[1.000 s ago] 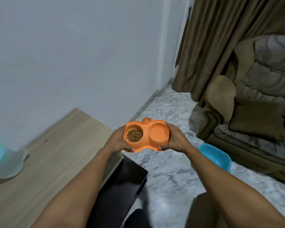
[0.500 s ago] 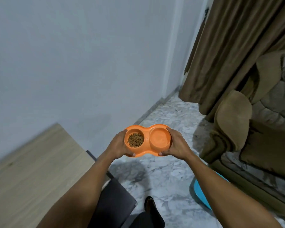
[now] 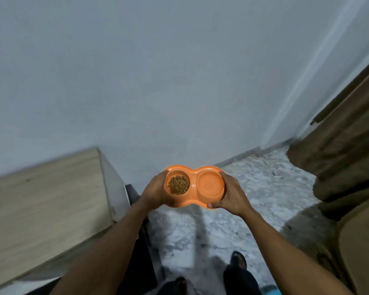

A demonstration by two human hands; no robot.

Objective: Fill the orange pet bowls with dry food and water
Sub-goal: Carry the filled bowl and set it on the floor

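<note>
1. Holding the orange double pet bowl (image 3: 195, 186) up in the air, level, long axis running left-right, one hand wrapped on each end.
2. Left hand (image 3: 156, 191) closes round the kibble (image 3: 178, 185) side, right hand (image 3: 230, 195) round the other cup, thumb on the near rim. That cup looks orange inside; can't tell if there's water in it.
3. Marble floor (image 3: 264, 188) lies below and ahead, probably where it goes down.
4. Wooden table (image 3: 45, 207) sits left, brown curtain (image 3: 339, 158) right, feet below. Nothing blocking, just keep it flat so it doesn't spill.
</note>
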